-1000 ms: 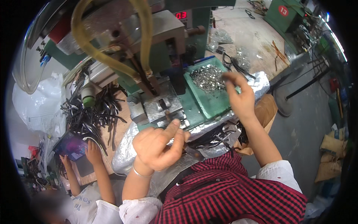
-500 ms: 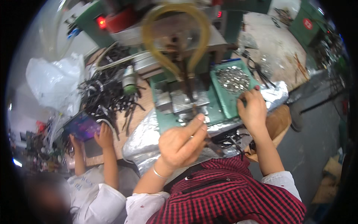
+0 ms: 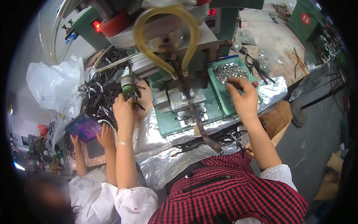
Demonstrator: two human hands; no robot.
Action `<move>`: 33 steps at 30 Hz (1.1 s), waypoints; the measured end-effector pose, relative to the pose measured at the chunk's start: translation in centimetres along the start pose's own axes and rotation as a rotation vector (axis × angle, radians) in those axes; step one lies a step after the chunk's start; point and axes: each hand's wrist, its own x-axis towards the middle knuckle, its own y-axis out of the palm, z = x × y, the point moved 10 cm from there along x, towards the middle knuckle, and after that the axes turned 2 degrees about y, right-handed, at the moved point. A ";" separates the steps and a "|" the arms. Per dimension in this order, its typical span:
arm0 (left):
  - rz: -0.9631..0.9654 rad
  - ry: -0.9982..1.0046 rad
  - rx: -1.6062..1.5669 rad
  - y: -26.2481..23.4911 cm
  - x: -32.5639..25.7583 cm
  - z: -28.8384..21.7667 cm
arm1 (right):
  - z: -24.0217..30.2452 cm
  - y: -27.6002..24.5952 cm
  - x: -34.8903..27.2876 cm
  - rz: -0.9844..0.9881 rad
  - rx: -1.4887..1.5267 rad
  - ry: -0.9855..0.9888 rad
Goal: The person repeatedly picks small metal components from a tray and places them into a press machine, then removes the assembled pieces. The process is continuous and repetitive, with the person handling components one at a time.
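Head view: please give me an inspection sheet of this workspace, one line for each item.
Surface: bench covered with crinkled foil.
Job's things: green tray of small shiny metal parts; pile of dark strips; one dark strip lying on the green machine.
Clutter: white plastic bag.
Grippers: left hand at the dark pile; right hand over the tray, fingers bent.
Cables: yellow hose loop.
Surroundings: another person's hands holding a tablet.
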 end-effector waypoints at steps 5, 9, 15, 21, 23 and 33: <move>-0.339 -0.057 -0.192 -3.3 -1.9 1.6 | -1.3 -5.7 -2.6 -0.130 -0.260 -0.135; -0.207 -0.401 -0.324 -5.6 -6.0 4.3 | -3.0 -10.0 -4.4 -0.201 -0.223 -0.030; -0.149 -0.410 -0.644 0.7 -5.2 3.9 | 8.7 -1.1 -1.9 0.144 0.001 -0.365; -0.401 -0.450 -1.286 -4.1 -4.7 -1.0 | 7.8 5.6 -1.0 0.085 0.333 -0.212; -0.433 -0.396 -1.303 -4.7 -5.2 -1.7 | 7.4 5.7 -1.5 0.086 0.471 -0.106; -0.621 0.472 -0.718 -21.4 -5.0 -14.8 | 11.1 6.9 -3.7 0.346 0.727 0.220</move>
